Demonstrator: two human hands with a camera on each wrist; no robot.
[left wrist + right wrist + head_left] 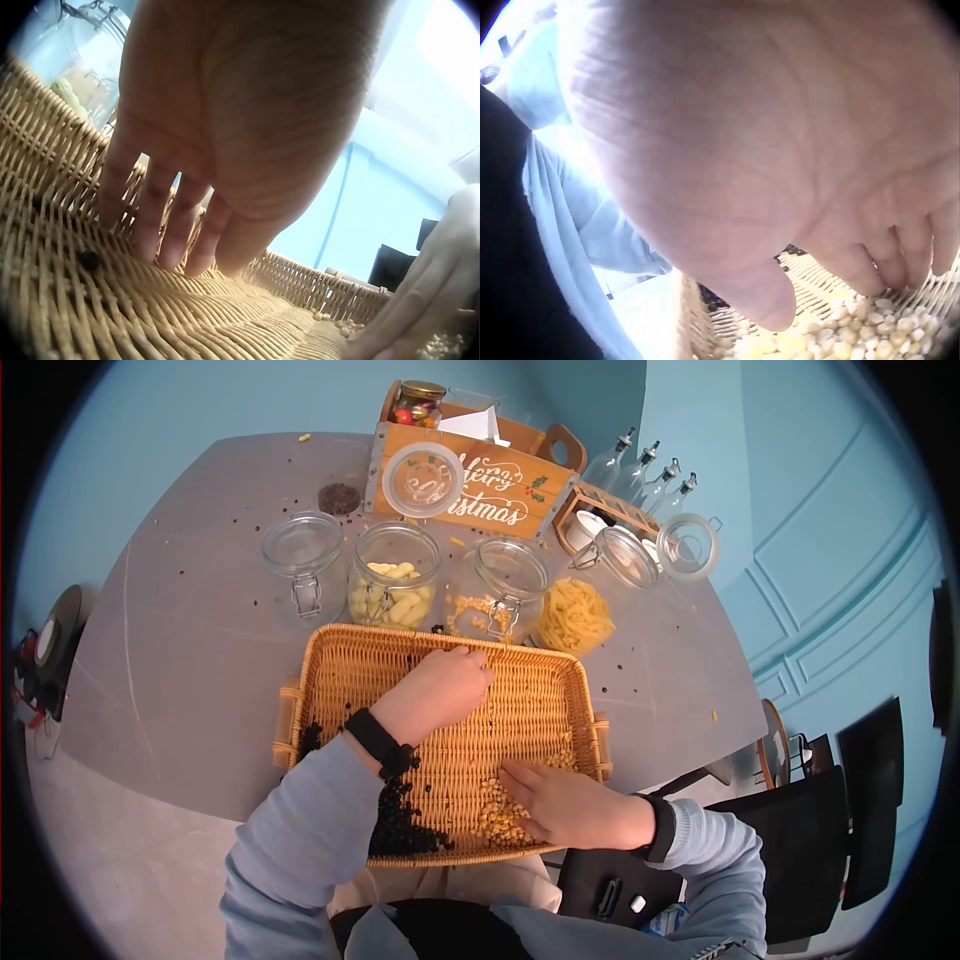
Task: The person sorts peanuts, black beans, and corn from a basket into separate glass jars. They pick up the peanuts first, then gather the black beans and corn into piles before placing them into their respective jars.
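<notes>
In the head view a wicker basket (535,690) holds black beans (400,825) at its lower left and yellow kernels (497,812) at its lower right. The left hand (437,688) reaches to the basket's upper middle, and in the left wrist view its fingers (176,232) point down at the weave, spread slightly, holding nothing visible. A single dark bean (90,259) lies beside them. Over the kernels rests the right hand (580,810), fingers extended; the right wrist view shows its fingertips by the pale kernels (870,330).
Behind the basket stand a seemingly empty jar (303,550), a jar of pale pieces (392,600), a jar with some kernels (497,595) and a jar of yellow pasta (575,615). Farther back are a wooden crate (540,480) and glass bottles (633,475). Scattered beans dot the grey table (200,660).
</notes>
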